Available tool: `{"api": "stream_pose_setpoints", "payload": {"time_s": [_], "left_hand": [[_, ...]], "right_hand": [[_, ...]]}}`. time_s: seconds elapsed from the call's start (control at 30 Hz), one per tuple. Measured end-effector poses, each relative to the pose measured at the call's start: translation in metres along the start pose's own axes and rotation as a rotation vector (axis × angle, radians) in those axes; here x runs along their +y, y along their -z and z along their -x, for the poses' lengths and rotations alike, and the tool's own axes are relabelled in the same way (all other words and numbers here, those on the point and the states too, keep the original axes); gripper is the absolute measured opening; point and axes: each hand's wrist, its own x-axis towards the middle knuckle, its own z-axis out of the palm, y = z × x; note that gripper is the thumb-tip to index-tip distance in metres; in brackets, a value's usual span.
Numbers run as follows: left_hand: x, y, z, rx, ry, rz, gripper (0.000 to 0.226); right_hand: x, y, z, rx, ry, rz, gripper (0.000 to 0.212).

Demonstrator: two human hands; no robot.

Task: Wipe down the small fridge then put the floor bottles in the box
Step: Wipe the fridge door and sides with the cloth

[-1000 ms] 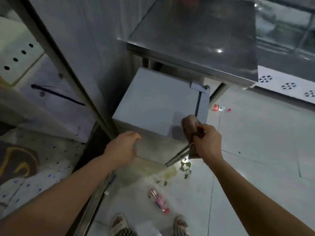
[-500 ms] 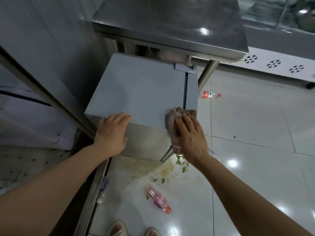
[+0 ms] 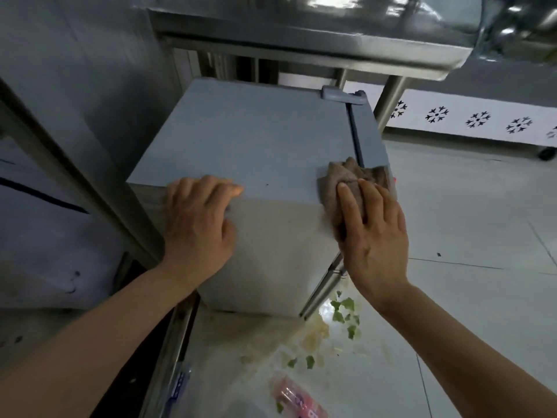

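Your right hand (image 3: 373,233) presses the soft, limp cloth (image 3: 346,179) flat-fingered on the fridge (image 3: 256,140); left hand (image 3: 199,224) braces open. Pink bottle (image 3: 298,399) looks light, slick: grip mid-body.

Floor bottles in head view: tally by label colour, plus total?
Pink/red-label bottle: 1
Blue-label bottle: 1
Total: 2, both cut off near the bottom edge.
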Motion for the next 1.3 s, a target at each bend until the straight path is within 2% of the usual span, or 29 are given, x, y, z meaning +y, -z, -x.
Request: {"api": "stream_pose_setpoints", "payload": {"time_s": [0.23,0.43,0.53,0.67,0.8,0.93,1.03,1.13,1.2,1.3], "left_hand": [[-0.007,-0.025,0.005,0.255,-0.02,0.084,0.036],[-0.013,-0.044,0.003,0.439,-0.055,0.072,0.032],[-0.016,-0.049,0.002,0.534,-0.081,0.06,0.029],[-0.017,-0.053,0.003,0.596,-0.101,0.086,0.035],[-0.019,-0.055,0.009,0.592,-0.148,0.096,0.04],[-0.035,-0.062,0.024,0.555,-0.184,-0.006,0.054],[-0.042,-0.067,0.029,0.537,-0.185,-0.042,0.058],[-0.039,-0.07,0.027,0.573,-0.167,-0.023,0.057],[-0.036,-0.072,0.028,0.585,-0.146,-0.009,0.058],[-0.036,-0.069,0.027,0.568,-0.144,-0.005,0.058]], "right_hand": [[-0.053,-0.04,0.001,0.244,-0.061,-0.06,0.045],[-0.107,-0.077,-0.015,0.375,0.077,-0.08,0.052],[-0.078,-0.076,-0.011,0.478,0.166,-0.024,0.046],[-0.016,-0.063,0.01,0.573,0.015,0.085,0.04],[0.008,-0.051,0.018,0.563,0.033,0.23,0.043],[0.007,-0.061,0.015,0.623,0.094,0.163,0.048],[0.015,-0.093,0.032,0.67,0.167,0.188,0.053],[0.017,-0.141,0.075,0.588,0.181,0.236,0.058],[0.018,-0.166,0.104,0.513,0.205,0.264,0.05],[0.02,-0.164,0.109,0.481,0.228,0.301,0.045]]}}
